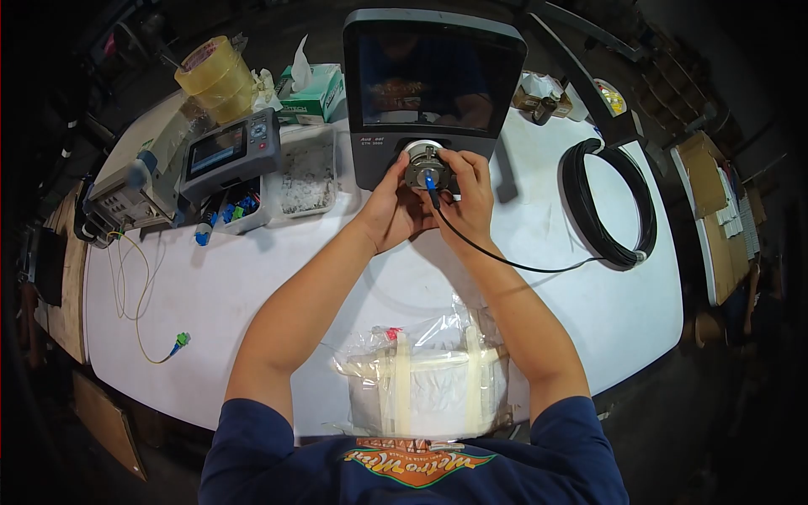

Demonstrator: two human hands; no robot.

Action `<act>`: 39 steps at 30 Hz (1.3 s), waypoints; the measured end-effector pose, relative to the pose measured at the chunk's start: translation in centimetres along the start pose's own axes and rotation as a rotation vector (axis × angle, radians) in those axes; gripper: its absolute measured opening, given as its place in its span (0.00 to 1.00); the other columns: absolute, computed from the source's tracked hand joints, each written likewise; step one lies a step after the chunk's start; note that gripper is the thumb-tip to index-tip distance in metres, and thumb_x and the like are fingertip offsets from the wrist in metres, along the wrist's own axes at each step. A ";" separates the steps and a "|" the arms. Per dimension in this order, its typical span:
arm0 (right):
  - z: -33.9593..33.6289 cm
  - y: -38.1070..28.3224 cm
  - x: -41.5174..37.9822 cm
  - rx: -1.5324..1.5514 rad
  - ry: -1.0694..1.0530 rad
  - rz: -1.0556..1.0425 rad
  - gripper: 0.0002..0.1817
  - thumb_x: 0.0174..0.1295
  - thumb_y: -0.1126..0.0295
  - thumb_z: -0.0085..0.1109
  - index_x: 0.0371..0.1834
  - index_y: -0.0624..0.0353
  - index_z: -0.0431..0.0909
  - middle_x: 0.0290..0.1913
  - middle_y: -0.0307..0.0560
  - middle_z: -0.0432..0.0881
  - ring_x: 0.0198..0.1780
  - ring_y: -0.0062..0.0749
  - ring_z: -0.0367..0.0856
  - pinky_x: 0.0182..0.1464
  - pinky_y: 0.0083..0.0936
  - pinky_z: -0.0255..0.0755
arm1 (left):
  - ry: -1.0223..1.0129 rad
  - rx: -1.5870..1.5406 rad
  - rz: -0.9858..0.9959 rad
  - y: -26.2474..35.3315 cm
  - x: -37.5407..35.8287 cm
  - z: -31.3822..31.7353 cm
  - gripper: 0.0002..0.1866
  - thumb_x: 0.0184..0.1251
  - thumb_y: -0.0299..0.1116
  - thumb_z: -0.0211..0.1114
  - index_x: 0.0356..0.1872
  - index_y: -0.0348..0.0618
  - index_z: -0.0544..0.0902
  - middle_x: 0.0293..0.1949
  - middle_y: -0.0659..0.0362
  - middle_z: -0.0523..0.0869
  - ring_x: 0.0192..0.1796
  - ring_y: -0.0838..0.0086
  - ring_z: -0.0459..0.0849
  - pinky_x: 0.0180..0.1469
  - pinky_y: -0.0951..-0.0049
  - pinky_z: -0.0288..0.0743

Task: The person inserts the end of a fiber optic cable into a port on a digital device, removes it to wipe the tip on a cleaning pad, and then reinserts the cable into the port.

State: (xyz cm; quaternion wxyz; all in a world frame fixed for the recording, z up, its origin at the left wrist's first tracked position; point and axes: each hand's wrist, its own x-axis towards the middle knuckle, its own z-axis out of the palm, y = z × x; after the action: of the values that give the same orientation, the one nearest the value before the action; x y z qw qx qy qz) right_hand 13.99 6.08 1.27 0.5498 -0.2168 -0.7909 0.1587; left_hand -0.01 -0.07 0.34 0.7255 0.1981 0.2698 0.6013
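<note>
A grey desktop instrument (377, 160) with a dark screen (425, 76) stands at the far middle of the table. On its lower front sits a round metal connector holder (414, 175). The blue fibre connector (430, 179) of a black cable (480, 249) is in the middle of this holder. My left hand (391, 210) grips the holder from the left, thumb at its upper edge. From the right, my right hand (469, 192) closes its fingers on the same holder, close beside the connector. The fingertips under the holder are partly hidden.
A coiled black cable (575, 202) lies at the right. To the left are a handheld tester (231, 151), a beige box instrument (135, 198), a clear tray (307, 172), tape rolls (215, 76) and a tissue box (324, 88). A plastic-wrapped packet (429, 383) lies in front of me.
</note>
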 end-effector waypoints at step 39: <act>0.3 0.1 -0.1 -0.056 0.018 -0.021 0.32 0.47 0.71 0.82 0.59 0.51 0.80 0.52 0.47 0.78 0.48 0.45 0.81 0.45 0.34 0.79 | 0.034 -0.010 0.001 0.2 -0.1 0.4 0.40 0.76 0.73 0.49 0.69 0.47 0.75 0.57 0.55 0.84 0.58 0.64 0.84 0.67 0.54 0.77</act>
State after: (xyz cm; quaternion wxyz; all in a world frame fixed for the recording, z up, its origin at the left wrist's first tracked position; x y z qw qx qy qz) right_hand 13.73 6.08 1.07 0.5524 -0.2249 -0.7923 0.1288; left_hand 0.09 -0.11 0.74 0.7215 0.1844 0.2788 0.6064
